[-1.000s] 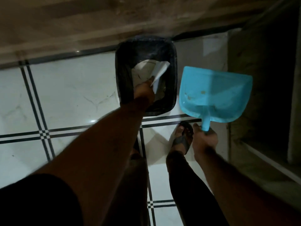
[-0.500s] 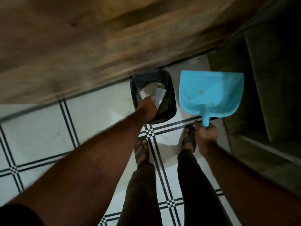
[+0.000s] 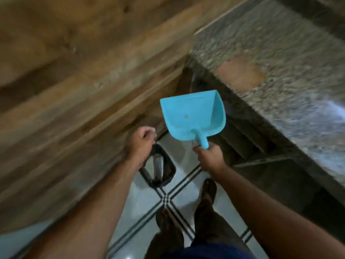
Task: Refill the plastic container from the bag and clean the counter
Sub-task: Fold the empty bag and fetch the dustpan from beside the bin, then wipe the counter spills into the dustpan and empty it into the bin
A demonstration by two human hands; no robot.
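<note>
The right hand (image 3: 210, 157) grips the handle of the blue dustpan (image 3: 192, 118), held level above the floor (image 3: 168, 200). The left hand (image 3: 142, 141) hangs curled and empty over the black bin (image 3: 169, 170) by the wooden cabinet (image 3: 74, 90). Neither container nor bag shows. The dustpan looks nearly empty; keeping it flat on the way to the counter (image 3: 280, 53) should stop the last crumbs falling.

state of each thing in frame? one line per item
dustpan: held up by its handle, a few crumbs inside
right hand: grips the dustpan handle
left hand: fingers curled, holds nothing
bin: on the floor, open, paper inside
counter: brown patch on top, blurred
</note>
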